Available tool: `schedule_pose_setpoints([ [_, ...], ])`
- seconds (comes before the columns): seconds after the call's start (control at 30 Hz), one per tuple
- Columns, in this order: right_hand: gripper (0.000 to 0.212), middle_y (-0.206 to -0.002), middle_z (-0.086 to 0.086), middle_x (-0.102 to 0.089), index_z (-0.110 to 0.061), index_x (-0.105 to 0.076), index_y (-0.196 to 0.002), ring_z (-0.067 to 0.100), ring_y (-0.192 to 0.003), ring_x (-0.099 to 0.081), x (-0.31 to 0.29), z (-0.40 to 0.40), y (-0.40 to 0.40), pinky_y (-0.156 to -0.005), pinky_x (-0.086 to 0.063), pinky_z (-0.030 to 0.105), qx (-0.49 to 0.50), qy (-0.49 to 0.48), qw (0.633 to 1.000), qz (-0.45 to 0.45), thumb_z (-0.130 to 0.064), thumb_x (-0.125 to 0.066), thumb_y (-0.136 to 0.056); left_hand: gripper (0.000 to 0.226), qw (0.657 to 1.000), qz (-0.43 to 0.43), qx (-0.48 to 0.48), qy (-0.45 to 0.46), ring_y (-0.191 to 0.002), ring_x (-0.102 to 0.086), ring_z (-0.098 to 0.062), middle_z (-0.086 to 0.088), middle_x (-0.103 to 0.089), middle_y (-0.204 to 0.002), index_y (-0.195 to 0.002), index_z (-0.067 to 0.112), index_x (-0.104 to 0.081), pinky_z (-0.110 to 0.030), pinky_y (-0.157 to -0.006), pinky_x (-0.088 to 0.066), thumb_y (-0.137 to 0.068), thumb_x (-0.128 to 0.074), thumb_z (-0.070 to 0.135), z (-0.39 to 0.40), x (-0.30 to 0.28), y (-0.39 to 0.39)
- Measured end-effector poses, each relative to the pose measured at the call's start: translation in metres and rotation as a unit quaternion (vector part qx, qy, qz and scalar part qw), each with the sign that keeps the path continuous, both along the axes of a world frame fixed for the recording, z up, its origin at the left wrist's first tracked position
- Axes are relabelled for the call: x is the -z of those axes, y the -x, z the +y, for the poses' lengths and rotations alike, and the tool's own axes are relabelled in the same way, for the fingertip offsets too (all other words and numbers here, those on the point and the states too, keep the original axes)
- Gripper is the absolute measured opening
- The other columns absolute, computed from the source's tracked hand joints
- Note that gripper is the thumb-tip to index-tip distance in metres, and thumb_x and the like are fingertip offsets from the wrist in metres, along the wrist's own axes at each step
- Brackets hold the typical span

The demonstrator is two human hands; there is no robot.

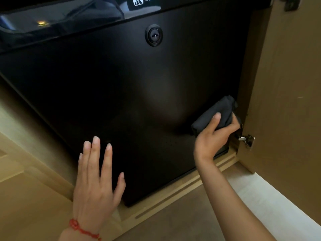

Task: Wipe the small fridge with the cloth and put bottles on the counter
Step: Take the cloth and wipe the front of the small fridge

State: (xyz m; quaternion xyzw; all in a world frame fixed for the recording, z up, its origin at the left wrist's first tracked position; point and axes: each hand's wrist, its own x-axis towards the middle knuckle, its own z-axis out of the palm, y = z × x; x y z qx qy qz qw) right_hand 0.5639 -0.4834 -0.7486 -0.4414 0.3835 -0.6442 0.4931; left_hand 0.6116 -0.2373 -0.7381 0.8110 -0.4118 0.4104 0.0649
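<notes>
Gripping a bunched dark cloth [217,113], my right hand [213,136] pressed it against the lower right part of the small fridge [121,87], thumb on top and fingers curled behind the fabric. Left hand [94,181] lay flat and spread on the lower left of the same door, fingers apart, holding nothing; a red string bracelet [81,229] circled that wrist. I saw a matte black fridge front with a round keyhole lock [154,35] near the top centre and a glossy strip above it carrying a partly cut-off white logo [139,0]. It sat inside a light wooden cabinet, whose open door [286,84] stood at the right on a metal hinge [246,139]. A wooden base rail [173,192] ran beneath the fridge, with beige floor [182,223] below.
</notes>
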Motion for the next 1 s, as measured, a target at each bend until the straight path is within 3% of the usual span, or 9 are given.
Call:
schedule_pose_setpoints([
  [0.13, 0.044, -0.134, 0.012, -0.042, 0.0, -0.031, -0.131, 0.014, -0.123, -0.04, 0.009, 0.042, -0.004, -0.094, -0.028, -0.001, -0.047, 0.008, 0.999, 0.019, -0.022, -0.043, -0.095, 0.063, 1.0, 0.003, 0.0, 0.003, -0.142, -0.008, -0.036, -0.027, -0.016, -0.148, -0.138, -0.004, -0.027, -0.041, -0.118, -0.008, -0.086, -0.043, 0.028, 0.0, 0.0, 0.002],
  [0.3, 0.051, -0.127, 0.0, -0.033, -0.002, -0.029, -0.133, -0.018, -0.118, -0.028, 0.027, 0.116, -0.01, -0.095, -0.021, -0.003, -0.137, 0.075, 0.987, 0.04, -0.03, -0.04, -0.093, 0.062, 1.0, 0.008, 0.002, 0.007, -0.141, -0.011, -0.038, -0.026, -0.015, -0.149, -0.138, -0.005, -0.028, -0.041, -0.118, -0.009, -0.088, -0.044, 0.027, 0.001, -0.001, 0.005],
  [0.43, 0.051, -0.124, -0.005, -0.034, -0.008, -0.029, -0.133, -0.011, -0.115, -0.03, 0.034, 0.132, -0.012, -0.091, -0.022, -0.005, -0.17, 0.069, 0.982, 0.053, -0.034, -0.042, -0.091, 0.061, 1.0, 0.013, 0.008, 0.009, -0.142, -0.009, -0.036, -0.026, -0.015, -0.149, -0.137, -0.005, -0.029, -0.042, -0.117, -0.01, -0.087, -0.045, 0.026, 0.0, -0.002, 0.006],
  [0.6, 0.047, -0.116, -0.029, -0.031, -0.015, -0.035, -0.128, -0.01, -0.108, -0.035, 0.038, 0.111, -0.009, -0.093, -0.025, -0.001, -0.143, 0.092, 0.983, 0.073, -0.041, -0.043, -0.09, 0.062, 1.0, 0.016, 0.011, 0.008, -0.142, -0.008, -0.036, -0.025, -0.015, -0.149, -0.138, -0.005, -0.027, -0.041, -0.118, -0.008, -0.087, -0.045, 0.026, 0.001, 0.0, 0.006],
  [0.7, 0.047, -0.118, -0.015, -0.04, -0.008, -0.036, -0.128, -0.005, -0.111, -0.038, 0.035, 0.09, -0.006, -0.095, -0.03, 0.004, -0.119, 0.082, 0.988, 0.056, -0.035, -0.046, -0.091, 0.062, 1.0, 0.014, 0.012, 0.007, -0.142, -0.009, -0.036, -0.026, -0.016, -0.148, -0.138, -0.005, -0.027, -0.041, -0.118, -0.01, -0.087, -0.045, 0.026, 0.001, 0.0, 0.005],
  [0.83, 0.044, -0.13, 0.012, -0.047, -0.005, -0.035, -0.13, 0.016, -0.12, -0.045, 0.027, 0.04, 0.001, -0.099, -0.037, 0.026, -0.039, 0.024, 0.997, 0.061, -0.026, -0.047, -0.094, 0.062, 1.0, 0.013, 0.013, 0.005, -0.142, -0.007, -0.036, -0.027, -0.016, -0.148, -0.138, -0.006, -0.028, -0.041, -0.118, -0.009, -0.087, -0.045, 0.026, 0.001, 0.0, 0.004],
  [1.0, 0.042, -0.132, 0.013, -0.049, -0.006, -0.035, -0.13, 0.026, -0.121, -0.049, 0.031, 0.002, 0.008, -0.095, -0.04, 0.027, -0.001, 0.0, 0.997, 0.073, -0.028, -0.045, -0.095, 0.062, 1.0, 0.006, 0.007, -0.003, -0.142, -0.008, -0.038, -0.028, -0.016, -0.148, -0.138, -0.006, -0.027, -0.043, -0.118, -0.01, -0.087, -0.045, 0.026, 0.001, 0.001, 0.003],
])
